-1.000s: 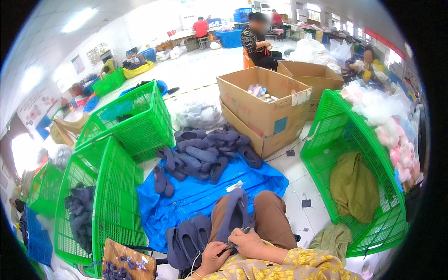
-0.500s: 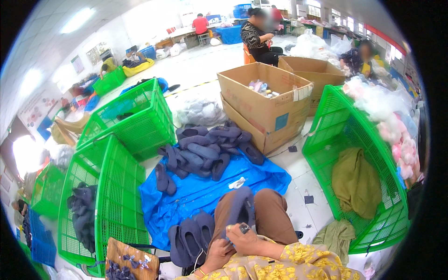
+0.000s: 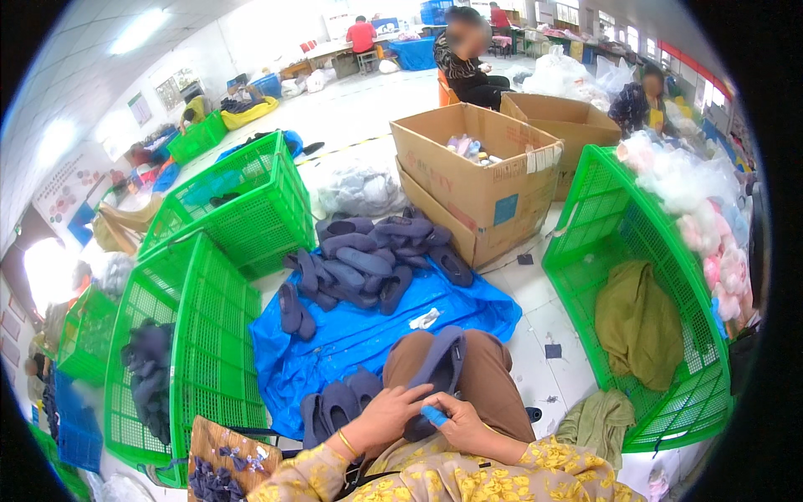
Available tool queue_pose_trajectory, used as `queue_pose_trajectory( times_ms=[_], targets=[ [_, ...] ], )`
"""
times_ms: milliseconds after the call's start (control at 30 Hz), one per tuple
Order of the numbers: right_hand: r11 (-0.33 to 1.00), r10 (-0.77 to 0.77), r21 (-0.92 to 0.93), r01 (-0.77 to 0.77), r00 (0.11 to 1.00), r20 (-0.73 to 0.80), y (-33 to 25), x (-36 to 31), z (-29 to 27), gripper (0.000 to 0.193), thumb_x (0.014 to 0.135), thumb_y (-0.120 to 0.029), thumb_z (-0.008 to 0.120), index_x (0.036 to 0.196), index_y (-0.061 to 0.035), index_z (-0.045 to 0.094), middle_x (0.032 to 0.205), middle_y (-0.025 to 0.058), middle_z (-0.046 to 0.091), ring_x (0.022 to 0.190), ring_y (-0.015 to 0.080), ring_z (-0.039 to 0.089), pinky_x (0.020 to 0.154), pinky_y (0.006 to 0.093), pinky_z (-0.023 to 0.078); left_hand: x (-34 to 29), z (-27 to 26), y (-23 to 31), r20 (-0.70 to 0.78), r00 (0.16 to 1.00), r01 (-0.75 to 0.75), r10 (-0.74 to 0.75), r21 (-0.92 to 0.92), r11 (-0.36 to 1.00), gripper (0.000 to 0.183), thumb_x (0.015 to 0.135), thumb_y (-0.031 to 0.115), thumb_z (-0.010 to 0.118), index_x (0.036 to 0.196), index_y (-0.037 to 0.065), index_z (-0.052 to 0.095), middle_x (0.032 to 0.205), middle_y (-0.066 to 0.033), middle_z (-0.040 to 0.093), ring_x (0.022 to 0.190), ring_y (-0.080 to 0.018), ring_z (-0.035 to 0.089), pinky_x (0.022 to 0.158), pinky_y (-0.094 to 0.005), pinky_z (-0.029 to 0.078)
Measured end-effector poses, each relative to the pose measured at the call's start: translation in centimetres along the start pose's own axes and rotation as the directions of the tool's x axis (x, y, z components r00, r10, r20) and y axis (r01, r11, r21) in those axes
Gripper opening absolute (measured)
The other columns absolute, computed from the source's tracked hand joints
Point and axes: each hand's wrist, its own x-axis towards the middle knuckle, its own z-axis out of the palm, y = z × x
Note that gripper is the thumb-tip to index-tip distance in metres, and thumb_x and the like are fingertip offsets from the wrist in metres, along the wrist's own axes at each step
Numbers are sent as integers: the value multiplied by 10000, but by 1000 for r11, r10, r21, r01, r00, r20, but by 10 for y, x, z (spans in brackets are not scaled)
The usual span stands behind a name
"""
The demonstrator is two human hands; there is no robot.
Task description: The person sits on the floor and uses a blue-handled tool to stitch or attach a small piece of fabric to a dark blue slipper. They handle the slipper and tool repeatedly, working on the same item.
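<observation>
A dark blue-grey slipper (image 3: 441, 361) stands tilted over my brown-trousered lap, toe pointing away from me. My left hand (image 3: 386, 421) lies along its left side near the heel, fingers reaching across the edge and closed on it. On the heel's other side, my right hand (image 3: 462, 428) grips the slipper with bent fingers; blue wrapping covers one finger. Part of the heel is hidden by both hands. Close by on my left, several similar slippers (image 3: 339, 404) stand in a row. A larger slipper pile (image 3: 360, 263) lies ahead on a blue sheet (image 3: 376, 322).
Green crates (image 3: 213, 335) flank me on the left; another crate (image 3: 585, 217) at right holds olive cloth (image 3: 640, 326). Cardboard boxes (image 3: 477, 180) stand beyond the pile. A wooden board (image 3: 213, 448) with dark scraps sits at lower left. Other people sit farther back.
My left hand has come up from below onto the slipper's side. My right hand has shifted right and turned. The slipper has moved slightly right, its opening now showing more.
</observation>
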Motion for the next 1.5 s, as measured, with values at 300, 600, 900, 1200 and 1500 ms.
queue_pose_trajectory(
  times_ms=[300,600,900,1200,1500],
  targets=[
    [984,-176,-28,174,978,-115,-11,-8,-16,103,912,-64,576,1015,-54,580,822,102,598,705,187,567,659,305,460,43,-36,-12,156,943,-332,294,377,864,47,750,177,585,735,144,556,749,-17,503,836,-212,470,719,-357,351],
    [950,179,304,-75,926,-331,15,-19,-56,66,972,-75,525,1023,-42,552,916,-32,542,768,37,446,693,199,392,67,29,25,11,941,302,-339,-482,823,211,792,100,685,892,-19,542,830,-241,611,790,-424,600,672,-473,468],
    [919,315,331,-214,903,-291,61,-27,-58,70,979,-111,531,1008,-48,536,879,-30,514,718,36,433,639,192,378,60,-22,29,423,820,569,-385,-675,469,187,922,136,622,996,-34,645,819,-46,661,697,-96,624,609,-246,522],
    [812,386,542,-216,896,-220,66,-22,-58,47,987,-104,525,1024,-76,519,762,-50,455,589,14,370,507,188,294,58,14,-64,79,804,492,-590,-645,584,84,890,105,655,913,24,655,790,17,629,669,-56,542,583,-219,453],
    [972,147,-110,-206,907,-395,46,-18,-62,73,920,-139,553,958,-77,561,805,60,567,773,190,567,733,346,475,48,31,-69,-140,956,183,-256,-398,899,130,800,82,666,910,32,620,921,-145,616,912,-325,586,798,-395,476]
  ],
)
